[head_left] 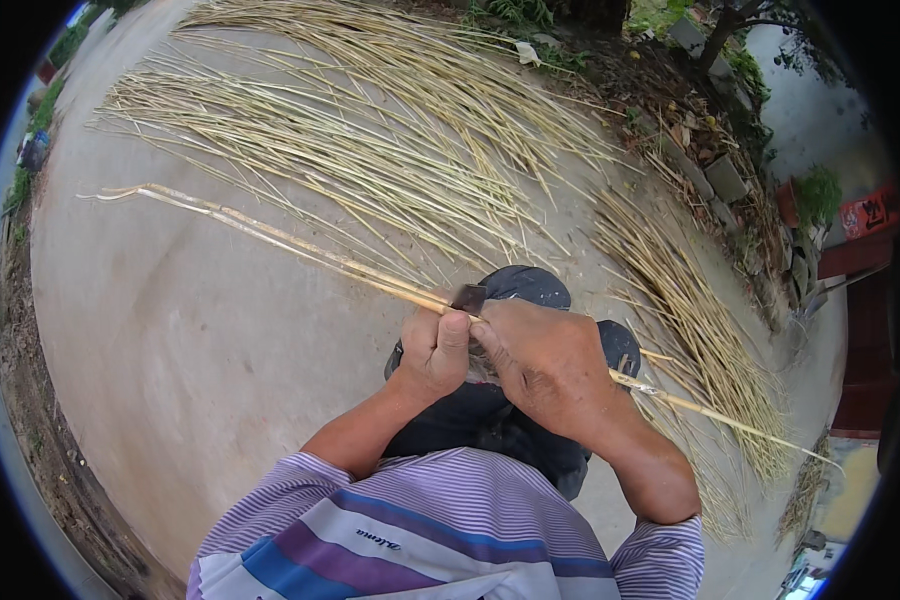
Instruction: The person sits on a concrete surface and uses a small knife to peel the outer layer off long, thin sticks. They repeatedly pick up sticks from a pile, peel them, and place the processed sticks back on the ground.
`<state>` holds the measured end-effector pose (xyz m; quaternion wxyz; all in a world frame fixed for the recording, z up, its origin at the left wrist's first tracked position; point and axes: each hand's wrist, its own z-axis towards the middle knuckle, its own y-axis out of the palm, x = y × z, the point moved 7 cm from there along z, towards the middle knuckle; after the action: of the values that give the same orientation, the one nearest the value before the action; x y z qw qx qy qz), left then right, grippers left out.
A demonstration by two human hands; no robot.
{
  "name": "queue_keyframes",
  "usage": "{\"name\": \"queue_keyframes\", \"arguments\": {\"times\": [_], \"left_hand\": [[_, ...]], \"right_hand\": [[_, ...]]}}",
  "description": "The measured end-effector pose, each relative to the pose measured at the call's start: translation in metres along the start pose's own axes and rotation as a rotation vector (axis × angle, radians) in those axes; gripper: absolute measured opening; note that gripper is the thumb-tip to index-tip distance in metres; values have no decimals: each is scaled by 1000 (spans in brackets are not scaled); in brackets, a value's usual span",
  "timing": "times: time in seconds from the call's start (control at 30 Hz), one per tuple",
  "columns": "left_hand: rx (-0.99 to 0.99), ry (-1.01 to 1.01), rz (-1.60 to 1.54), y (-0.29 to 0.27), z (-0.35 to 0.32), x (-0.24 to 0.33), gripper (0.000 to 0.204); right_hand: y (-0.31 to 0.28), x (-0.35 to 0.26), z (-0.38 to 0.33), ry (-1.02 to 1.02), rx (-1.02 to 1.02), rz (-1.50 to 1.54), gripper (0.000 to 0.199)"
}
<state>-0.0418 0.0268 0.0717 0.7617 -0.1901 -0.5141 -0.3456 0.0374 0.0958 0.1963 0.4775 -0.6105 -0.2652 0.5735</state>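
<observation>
Head: cane strips (pixel 370 150) beyond hands.

You hold a long, thin, pale yellow bamboo strip (pixel 300 245) that runs slantwise from the upper left, through both your hands, to the lower right. A small dark blade (pixel 468 297) rests against it just above your thumbs.
</observation>
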Motion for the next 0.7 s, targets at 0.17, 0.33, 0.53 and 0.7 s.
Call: {"name": "queue_keyframes", "arguments": {"times": [0.17, 0.33, 0.53, 0.7], "left_hand": [[364, -255, -369, -78, 28, -39, 50], [247, -174, -97, -53, 8, -51, 47], [331, -383, -463, -79, 18, -74, 42], [237, -139, 87, -36, 4, -38, 41]], "right_hand": [[-4, 33, -16, 75, 70, 30, 11], [21, 17, 16, 39, -11, 44, 14], [21, 19, 24, 109, -63, 16, 18], [53, 21, 38, 97, -124, -72, 23]]}}
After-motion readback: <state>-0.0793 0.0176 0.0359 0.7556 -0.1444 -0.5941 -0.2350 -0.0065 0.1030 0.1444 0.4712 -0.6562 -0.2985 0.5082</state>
